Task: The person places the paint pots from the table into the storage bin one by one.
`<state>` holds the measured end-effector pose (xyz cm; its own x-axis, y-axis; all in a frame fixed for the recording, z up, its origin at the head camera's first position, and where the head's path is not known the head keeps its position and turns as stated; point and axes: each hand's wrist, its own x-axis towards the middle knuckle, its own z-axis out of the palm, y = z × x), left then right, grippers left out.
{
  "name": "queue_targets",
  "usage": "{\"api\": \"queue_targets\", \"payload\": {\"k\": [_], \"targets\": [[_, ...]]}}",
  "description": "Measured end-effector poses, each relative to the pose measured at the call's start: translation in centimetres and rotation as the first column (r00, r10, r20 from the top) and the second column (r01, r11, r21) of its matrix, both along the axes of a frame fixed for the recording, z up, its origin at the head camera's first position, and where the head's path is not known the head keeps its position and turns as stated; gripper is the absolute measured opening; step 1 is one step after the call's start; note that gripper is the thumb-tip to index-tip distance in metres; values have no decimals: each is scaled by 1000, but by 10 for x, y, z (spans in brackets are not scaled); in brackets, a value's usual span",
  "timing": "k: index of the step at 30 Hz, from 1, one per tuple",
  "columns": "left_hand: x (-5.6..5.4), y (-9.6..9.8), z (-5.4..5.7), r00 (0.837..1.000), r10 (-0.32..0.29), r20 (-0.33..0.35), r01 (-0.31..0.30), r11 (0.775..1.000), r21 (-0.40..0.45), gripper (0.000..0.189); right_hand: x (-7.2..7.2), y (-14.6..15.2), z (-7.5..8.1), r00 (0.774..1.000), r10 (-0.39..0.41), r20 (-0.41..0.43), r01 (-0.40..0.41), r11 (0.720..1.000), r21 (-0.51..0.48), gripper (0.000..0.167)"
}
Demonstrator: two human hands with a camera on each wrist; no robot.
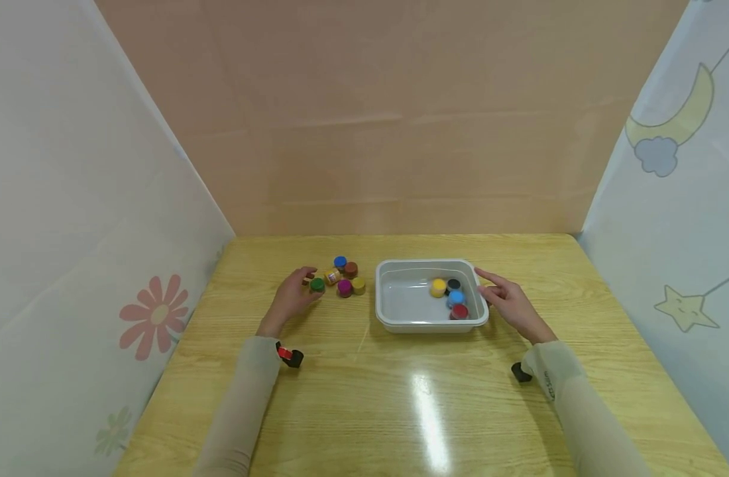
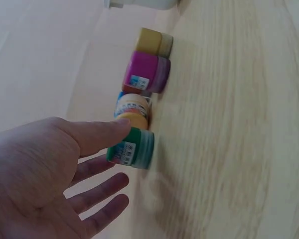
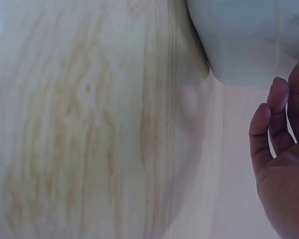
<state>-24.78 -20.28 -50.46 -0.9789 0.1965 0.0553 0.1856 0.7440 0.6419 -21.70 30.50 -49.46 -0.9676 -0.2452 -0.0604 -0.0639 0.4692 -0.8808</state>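
My left hand (image 1: 292, 295) curves around a small green paint pot (image 1: 317, 285), thumb on one side and fingers on the other. In the left wrist view the thumb tip overlaps the edge of the green lid, and the other fingers stretch out loosely. Beside it are a purple pot (image 1: 344, 287), a dark yellow pot (image 1: 358, 285), an orange pot (image 1: 332, 277) on its side, a brown pot (image 1: 351, 269) and a blue pot (image 1: 340, 262). My right hand (image 1: 507, 301) rests at the right rim of a white tray (image 1: 400, 327), fingers loosely extended.
Inside the tray, toward its right side, sit a yellow pot (image 1: 438, 287), a black pot (image 1: 453, 285), a light blue pot (image 1: 456, 299) and a red pot (image 1: 458, 311). The wooden table (image 1: 352, 397) meets a brown backdrop (image 1: 400, 165) behind and patterned sheets at both sides.
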Motion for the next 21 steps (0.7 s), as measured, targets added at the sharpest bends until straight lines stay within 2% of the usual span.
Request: {"api": "queue_targets", "payload": {"k": [8,14,21], "targets": [[-4,-2,-7,997,2,71,-3,1000,20,56,-1,0,-1,1000,-4,8,4,1000,-2,58],[-9,0,-10,999,-4,53,6,999,-33,49,-1,1,-1,1000,-2,1,2,1000,2,58],[-10,1,-10,1000,-8,12,8,999,-41,41,1,1,0,1000,11,-18,-12,999,-33,58]]}}
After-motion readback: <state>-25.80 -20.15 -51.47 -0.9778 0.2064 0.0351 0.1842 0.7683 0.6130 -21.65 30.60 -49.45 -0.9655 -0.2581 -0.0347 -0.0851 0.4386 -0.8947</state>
